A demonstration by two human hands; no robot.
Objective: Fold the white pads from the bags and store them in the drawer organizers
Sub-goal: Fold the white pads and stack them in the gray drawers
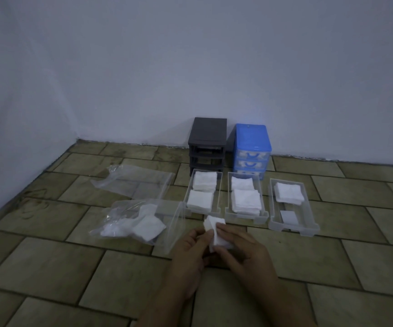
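Head view: both hands, left (189,247) and right (240,246), pinch a white pad (215,232) mid-fold above the floor (72,267). Beyond them sit three clear drawers (294,226) with stacked pads; a bag (129,223) lies left. The pad looks light, soft and limp, best held by its edges.

Two hands (188,251) (242,251), three clear drawers (202,210) (246,217) (293,226), two bags (131,180) (124,223), two organizers (206,142) (253,147).
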